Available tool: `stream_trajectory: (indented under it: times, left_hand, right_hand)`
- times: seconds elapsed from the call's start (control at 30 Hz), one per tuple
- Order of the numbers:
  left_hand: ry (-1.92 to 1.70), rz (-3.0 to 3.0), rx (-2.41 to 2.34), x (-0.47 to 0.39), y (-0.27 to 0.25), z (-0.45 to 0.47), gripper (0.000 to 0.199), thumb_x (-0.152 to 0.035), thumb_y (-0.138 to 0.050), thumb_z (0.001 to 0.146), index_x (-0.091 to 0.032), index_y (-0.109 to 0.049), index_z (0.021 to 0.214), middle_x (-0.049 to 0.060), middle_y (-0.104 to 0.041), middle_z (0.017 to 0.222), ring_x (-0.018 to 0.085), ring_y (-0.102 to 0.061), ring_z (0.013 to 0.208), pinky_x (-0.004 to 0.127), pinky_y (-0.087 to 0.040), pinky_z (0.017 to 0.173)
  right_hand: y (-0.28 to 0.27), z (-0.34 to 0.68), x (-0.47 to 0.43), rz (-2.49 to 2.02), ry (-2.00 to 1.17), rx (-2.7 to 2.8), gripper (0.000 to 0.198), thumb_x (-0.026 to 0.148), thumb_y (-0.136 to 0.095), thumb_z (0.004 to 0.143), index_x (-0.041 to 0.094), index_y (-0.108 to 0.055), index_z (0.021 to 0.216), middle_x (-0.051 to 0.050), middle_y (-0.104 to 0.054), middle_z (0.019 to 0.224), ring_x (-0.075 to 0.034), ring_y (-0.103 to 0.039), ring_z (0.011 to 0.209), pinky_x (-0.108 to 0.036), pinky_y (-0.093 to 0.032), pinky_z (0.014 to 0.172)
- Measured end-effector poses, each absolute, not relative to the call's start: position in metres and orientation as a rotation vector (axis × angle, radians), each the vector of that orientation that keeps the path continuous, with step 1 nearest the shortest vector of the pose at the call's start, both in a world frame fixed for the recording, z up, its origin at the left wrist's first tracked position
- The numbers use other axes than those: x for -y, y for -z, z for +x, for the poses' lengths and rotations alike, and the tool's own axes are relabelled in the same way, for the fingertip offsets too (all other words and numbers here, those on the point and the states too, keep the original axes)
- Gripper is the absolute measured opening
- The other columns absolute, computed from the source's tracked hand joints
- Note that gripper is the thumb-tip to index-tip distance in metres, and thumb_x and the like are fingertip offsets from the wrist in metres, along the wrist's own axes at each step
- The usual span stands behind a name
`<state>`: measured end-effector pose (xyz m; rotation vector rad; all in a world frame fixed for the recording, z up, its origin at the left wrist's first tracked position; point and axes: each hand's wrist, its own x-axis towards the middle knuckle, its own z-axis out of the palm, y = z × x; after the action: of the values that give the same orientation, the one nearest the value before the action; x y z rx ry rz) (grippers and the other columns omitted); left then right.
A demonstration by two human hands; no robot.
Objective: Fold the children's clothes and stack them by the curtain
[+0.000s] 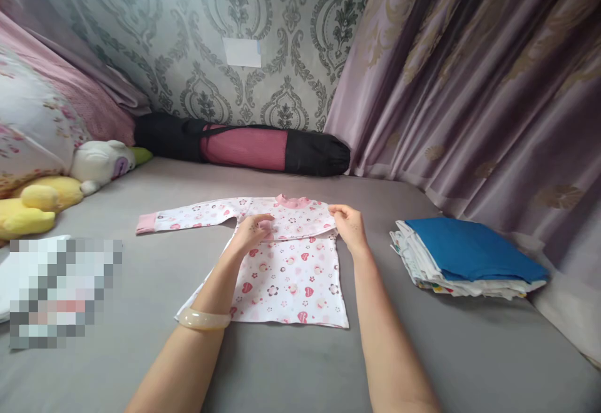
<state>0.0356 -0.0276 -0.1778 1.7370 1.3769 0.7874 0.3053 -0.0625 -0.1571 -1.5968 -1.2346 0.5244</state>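
A child's long-sleeved shirt (291, 281), white with pink hearts and flowers, lies flat on the grey bed sheet. Its pink collar (293, 201) points away from me. One sleeve (197, 216) stretches out to the left and ends in a pink cuff. The other sleeve (300, 225) lies folded across the chest. On that folded sleeve's pink cuff, my left hand (252, 233) is closed, its fingertips partly hidden. My right hand (350, 226) pinches the shirt at the right shoulder fold, thumb and fingers together.
A stack of folded clothes (474, 250) with blue on top sits at the right. To the left lie a blurred-out item (66, 291), yellow and white plush toys (101, 166) and a floral pillow (32, 112). A black and maroon roll bag (244, 146) rests against the wall.
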Motion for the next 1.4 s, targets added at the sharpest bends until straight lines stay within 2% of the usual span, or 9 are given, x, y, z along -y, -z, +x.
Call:
stream_trajectory:
  times: [0.13,0.3,0.47,0.63,1.0,1.13,1.23,1.33,1.4]
  left_hand:
    - [-0.882,1.768,-1.413,0.017,0.172,0.042,0.036,-0.023,-0.052,0.073,-0.016,-0.074,0.101,0.007,-0.071,0.093,0.019,-0.066,0.078,0.030,-0.053,0.074]
    - [-1.230,1.878,-1.486,-0.005,0.161,0.044,0.039,-0.017,-0.044,0.073,-0.018,-0.074,0.099,0.007,-0.068,0.106,0.020,-0.063,0.096,0.032,-0.047,0.095]
    - [-1.104,1.926,-1.552,-0.019,0.177,0.038,0.044,-0.016,-0.043,0.073,-0.019,-0.070,0.108,0.006,-0.067,0.107,0.022,-0.062,0.099,0.033,-0.047,0.093]
    - [-0.930,1.983,-1.655,-0.022,0.201,0.036,0.049,-0.014,-0.047,0.072,-0.018,-0.064,0.118,0.010,-0.065,0.120,0.026,-0.059,0.111,0.036,-0.045,0.097]
    - [-0.967,2.042,-1.677,-0.022,0.202,0.038,0.050,-0.009,-0.042,0.074,-0.019,-0.063,0.119,0.010,-0.065,0.117,0.026,-0.058,0.112,0.038,-0.045,0.098]
    - [-1.046,1.936,-1.647,-0.024,0.199,0.037,0.054,-0.006,-0.040,0.073,-0.016,-0.063,0.120,0.012,-0.063,0.120,0.026,-0.057,0.114,0.039,-0.044,0.102]
    - [-1.133,1.898,-1.633,-0.026,0.199,0.039,0.050,-0.009,-0.041,0.077,-0.015,-0.062,0.122,0.014,-0.055,0.133,0.026,-0.051,0.125,0.039,-0.041,0.107]
    - [-1.235,1.918,-1.591,-0.027,0.202,0.044,0.043,-0.019,-0.044,0.083,-0.014,-0.059,0.123,0.015,-0.045,0.144,0.026,-0.042,0.135,0.039,-0.037,0.111]
    - [-1.234,1.998,-1.525,-0.027,0.204,0.049,0.042,-0.021,-0.042,0.086,-0.015,-0.058,0.125,0.015,-0.047,0.143,0.025,-0.044,0.134,0.041,-0.036,0.112]
  right_hand:
    - [0.162,0.320,0.061,-1.714,-0.424,1.101,0.037,0.014,-0.040,0.078,0.016,-0.072,0.095,-0.007,-0.075,0.099,-0.019,-0.069,0.095,-0.028,-0.051,0.088]
    - [0.163,0.317,0.064,-1.958,-0.271,1.190,0.041,0.015,-0.038,0.086,0.015,-0.067,0.115,-0.010,-0.070,0.117,-0.021,-0.063,0.112,-0.031,-0.045,0.099]
    - [0.176,0.295,0.068,-2.038,-0.246,1.618,0.048,0.020,-0.034,0.094,0.013,-0.048,0.140,-0.010,-0.045,0.149,-0.020,-0.038,0.139,-0.035,-0.029,0.114]
    - [0.189,0.279,0.073,-2.178,-0.276,1.859,0.054,0.027,-0.028,0.098,0.009,-0.033,0.149,-0.010,-0.022,0.160,-0.025,-0.017,0.147,-0.049,-0.014,0.118]
    - [0.179,0.277,0.073,-2.306,-0.309,1.856,0.057,0.028,-0.026,0.097,0.009,-0.031,0.150,-0.009,-0.020,0.160,-0.022,-0.017,0.147,-0.042,-0.014,0.119]
    - [0.165,0.271,0.064,-2.381,-0.309,1.863,0.055,0.022,-0.033,0.093,0.006,-0.042,0.144,-0.014,-0.031,0.156,-0.026,-0.025,0.144,-0.046,-0.017,0.117]
    - [0.157,0.257,0.051,-2.401,-0.268,1.881,0.052,0.016,-0.035,0.089,0.006,-0.049,0.139,-0.017,-0.037,0.152,-0.027,-0.028,0.143,-0.046,-0.017,0.117]
    - [0.157,0.230,0.036,-2.315,-0.217,1.911,0.057,0.019,-0.033,0.092,0.005,-0.036,0.147,-0.016,-0.028,0.157,-0.026,-0.020,0.146,-0.044,-0.012,0.119]
    - [0.161,0.208,0.025,-2.222,-0.241,1.934,0.059,0.024,-0.030,0.095,0.004,-0.028,0.150,-0.015,-0.023,0.159,-0.026,-0.015,0.148,-0.044,-0.009,0.119]
